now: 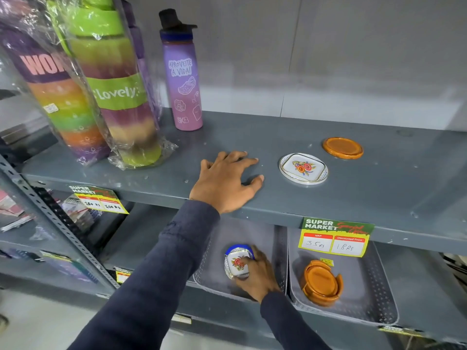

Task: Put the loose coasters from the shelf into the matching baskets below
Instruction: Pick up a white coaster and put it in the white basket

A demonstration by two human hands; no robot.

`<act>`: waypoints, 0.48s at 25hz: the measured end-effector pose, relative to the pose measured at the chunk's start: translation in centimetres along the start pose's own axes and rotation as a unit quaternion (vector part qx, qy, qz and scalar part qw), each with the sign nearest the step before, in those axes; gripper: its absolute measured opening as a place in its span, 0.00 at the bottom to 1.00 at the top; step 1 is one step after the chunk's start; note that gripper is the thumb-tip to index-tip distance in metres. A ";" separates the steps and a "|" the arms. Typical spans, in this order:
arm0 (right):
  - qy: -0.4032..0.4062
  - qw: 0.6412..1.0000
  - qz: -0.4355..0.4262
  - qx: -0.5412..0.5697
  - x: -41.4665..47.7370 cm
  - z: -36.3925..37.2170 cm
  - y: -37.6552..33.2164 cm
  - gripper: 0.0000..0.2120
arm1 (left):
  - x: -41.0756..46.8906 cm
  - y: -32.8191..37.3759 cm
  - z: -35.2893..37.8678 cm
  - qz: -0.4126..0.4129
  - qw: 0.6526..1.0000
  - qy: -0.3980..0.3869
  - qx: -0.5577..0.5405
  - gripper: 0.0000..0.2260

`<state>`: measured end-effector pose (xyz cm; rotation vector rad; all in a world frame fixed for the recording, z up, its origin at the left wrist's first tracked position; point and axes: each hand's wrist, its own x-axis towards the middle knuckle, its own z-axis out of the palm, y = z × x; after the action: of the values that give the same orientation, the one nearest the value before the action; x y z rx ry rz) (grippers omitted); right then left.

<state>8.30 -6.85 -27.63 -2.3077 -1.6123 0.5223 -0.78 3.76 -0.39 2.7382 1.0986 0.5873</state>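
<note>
Floral coaster (237, 265) sits in the right hand (255, 276), fingers closed round its rim, down inside the left basket (279, 251) on the lower shelf, against a blue-rimmed stack there. Not released yet, as far as visible. Left hand (225, 181) lies flat and spread on the upper shelf (353, 193) near its front edge, holding nothing.

Still loose on that shelf: a second floral coaster (303, 168) mid-shelf, and an orange coaster (342, 148) behind it toward the back. Orange set (321, 282) is in the right basket (379, 294).

Risks: coaster let go tilted could slide off the stack or chip if ceramic. Price tag (334, 236) hides the right basket's rear, so a drop there is partly blind.
</note>
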 end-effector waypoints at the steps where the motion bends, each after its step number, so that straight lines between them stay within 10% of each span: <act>1: 0.003 1.000 0.007 0.003 0.1 -0.1 0.0 0.30 | 0.0 0.0 0.0 0.000 1.000 0.000 0.000 0.24; 8: 0.098 0.990 -0.067 0.076 -3.7 -4.7 -2.7 0.30 | 0.1 -0.3 0.0 -0.001 1.000 -0.011 0.014 0.25; 12: 0.334 0.894 -0.233 0.185 -9.7 -12.1 -5.8 0.15 | 0.2 -0.2 0.1 -0.006 1.000 -0.005 0.017 0.25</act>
<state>5.76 -14.25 -13.03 -1.4967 -1.4629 -0.0833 -0.76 4.08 -0.51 2.7579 1.1318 0.5572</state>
